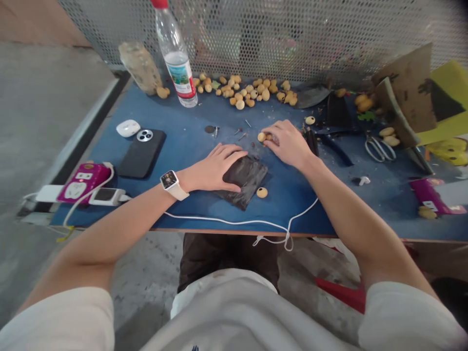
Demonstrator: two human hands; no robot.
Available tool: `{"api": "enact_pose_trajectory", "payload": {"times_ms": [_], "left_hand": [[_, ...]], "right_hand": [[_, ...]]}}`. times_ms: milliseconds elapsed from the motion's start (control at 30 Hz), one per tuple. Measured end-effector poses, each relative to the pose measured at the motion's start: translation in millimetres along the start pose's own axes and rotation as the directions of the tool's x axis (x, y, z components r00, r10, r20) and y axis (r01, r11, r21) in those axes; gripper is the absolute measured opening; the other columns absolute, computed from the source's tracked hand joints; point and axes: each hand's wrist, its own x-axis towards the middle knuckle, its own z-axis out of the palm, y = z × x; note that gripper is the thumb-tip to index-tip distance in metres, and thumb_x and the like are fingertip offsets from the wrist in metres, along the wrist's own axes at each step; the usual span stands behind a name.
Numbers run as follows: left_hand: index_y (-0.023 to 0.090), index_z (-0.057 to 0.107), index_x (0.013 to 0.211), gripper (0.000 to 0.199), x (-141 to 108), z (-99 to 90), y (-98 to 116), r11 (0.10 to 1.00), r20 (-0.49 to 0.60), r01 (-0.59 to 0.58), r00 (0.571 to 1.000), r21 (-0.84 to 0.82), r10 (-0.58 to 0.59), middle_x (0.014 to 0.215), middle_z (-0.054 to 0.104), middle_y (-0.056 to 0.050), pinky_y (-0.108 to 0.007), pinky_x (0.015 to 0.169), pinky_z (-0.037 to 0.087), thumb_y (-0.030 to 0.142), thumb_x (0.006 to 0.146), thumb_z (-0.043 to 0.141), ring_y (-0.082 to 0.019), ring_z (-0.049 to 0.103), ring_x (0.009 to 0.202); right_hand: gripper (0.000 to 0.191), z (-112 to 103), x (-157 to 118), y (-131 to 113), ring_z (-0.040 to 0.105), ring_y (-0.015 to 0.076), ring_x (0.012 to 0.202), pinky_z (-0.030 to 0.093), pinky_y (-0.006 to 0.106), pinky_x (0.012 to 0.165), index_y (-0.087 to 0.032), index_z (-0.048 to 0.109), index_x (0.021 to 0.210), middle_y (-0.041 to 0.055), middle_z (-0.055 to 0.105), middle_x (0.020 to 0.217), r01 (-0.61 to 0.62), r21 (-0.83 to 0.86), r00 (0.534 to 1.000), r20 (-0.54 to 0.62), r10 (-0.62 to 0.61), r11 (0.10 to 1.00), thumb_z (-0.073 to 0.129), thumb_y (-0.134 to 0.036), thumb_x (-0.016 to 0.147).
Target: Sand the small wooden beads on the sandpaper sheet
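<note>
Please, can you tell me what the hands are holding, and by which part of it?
The right hand pinches a small tan ball at its side with the fingertips. The left hand grips nothing; it lies flat on a black sheet.

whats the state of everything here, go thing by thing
left hand, flat on a crumpled dark sheet
right hand, pinching tan beads
water bottle, upright, red cap on, part full
phone, lying face down
smartwatch, strapped on left wrist, screen lit
scissors, lying flat
pink power strip, cable plugged in
</note>
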Motion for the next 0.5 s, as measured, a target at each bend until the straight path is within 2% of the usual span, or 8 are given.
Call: {"api": "enact_pose_trajectory", "payload": {"times_ms": [133,300,400,500], "left_hand": [[0.025,0.045,0.188,0.109,-1.4,1.3,0.6,0.999,0.006,0.013,1.000,-0.035,-0.012,0.191,0.047,-0.026,-0.083,0.154,0.018,0.079,0.104,0.091,-0.052,0.039,0.183],[0.026,0.045,0.188,0.108,-3.8,3.4,0.8,0.998,0.010,0.021,1.000,-0.058,-0.020,0.192,0.047,-0.026,-0.084,0.154,0.016,0.078,0.104,0.091,-0.051,0.040,0.184],[0.026,0.044,0.188,0.109,-5.1,4.3,0.8,0.999,0.009,0.014,1.000,-0.051,-0.013,0.192,0.046,-0.027,-0.084,0.154,0.018,0.078,0.105,0.090,-0.052,0.041,0.183],[0.027,0.043,0.189,0.109,-5.6,4.0,1.0,0.999,0.005,0.015,1.000,-0.034,-0.015,0.192,0.046,-0.026,-0.085,0.154,0.017,0.078,0.105,0.090,-0.052,0.040,0.183]], "right_hand": [[0.037,-6.4,-3.4,22.9,0.070,0.0469,0.140,0.056,0.073,0.127,-0.029,0.083,0.142,0.0171,0.082,0.139,-0.068,0.004,0.993,-0.098,0.068,0.998,0.062,-0.029,0.112],[0.043,-14.4,-9.7,59.0,0.071,0.0472,0.137,0.058,0.072,0.124,-0.029,0.073,0.157,0.0187,0.082,0.136,-0.210,-0.027,0.955,-0.221,0.199,0.977,0.064,-0.038,0.116],[0.044,-6.6,-13.1,68.9,0.067,0.0504,0.140,0.057,0.076,0.122,-0.028,0.073,0.156,0.0201,0.080,0.139,-0.214,-0.090,0.954,-0.233,0.188,0.973,0.069,-0.044,0.115],[0.040,-3.2,-19.8,61.3,0.066,0.0493,0.138,0.057,0.076,0.122,-0.027,0.076,0.151,0.0221,0.078,0.145,-0.149,-0.102,0.962,-0.247,0.120,0.983,0.069,-0.043,0.115]]}}
